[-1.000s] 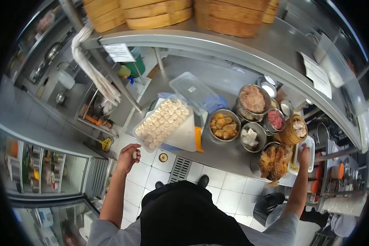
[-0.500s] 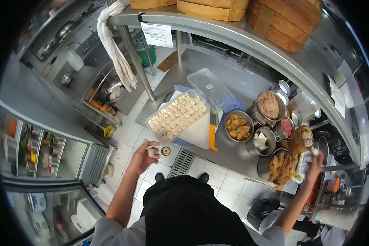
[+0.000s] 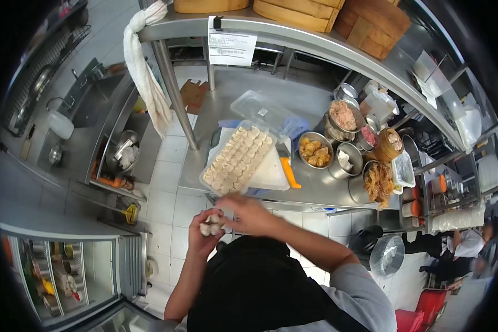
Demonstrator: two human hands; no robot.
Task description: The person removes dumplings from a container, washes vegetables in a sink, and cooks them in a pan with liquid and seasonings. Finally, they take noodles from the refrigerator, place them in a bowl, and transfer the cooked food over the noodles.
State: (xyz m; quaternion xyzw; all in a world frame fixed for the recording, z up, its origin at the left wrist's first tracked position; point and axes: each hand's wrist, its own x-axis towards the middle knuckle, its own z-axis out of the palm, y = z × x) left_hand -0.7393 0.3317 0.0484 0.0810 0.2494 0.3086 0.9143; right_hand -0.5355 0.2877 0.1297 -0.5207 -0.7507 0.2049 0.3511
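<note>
Pale, lumpy pieces [image 3: 209,225], perhaps small dumplings, rest in my left hand [image 3: 198,237], whose fingers curl around them in front of my apron. Coming in from the right, my right hand [image 3: 250,214] reaches to those lumps; its fingers are smeared by motion. Just beyond both hands, a clear plastic tray [image 3: 207,176] holds neat rows of pale dumplings [image 3: 239,157]. It lies over a white board [image 3: 272,170], and an orange handle [image 3: 289,172] shows at the board's right side.
Bowls of orange-brown food [image 3: 315,152], white pieces [image 3: 345,160] and minced meat [image 3: 342,115] stand to the right, with a bamboo steamer [image 3: 387,145]. A steel shelf [image 3: 293,34] crosses above the counter. A cloth [image 3: 145,72] hangs at its left. People [image 3: 467,243] are far right.
My right hand has swung from beside the bamboo steamer across to my left hand. The left hand has dropped slightly, and the view has shifted.
</note>
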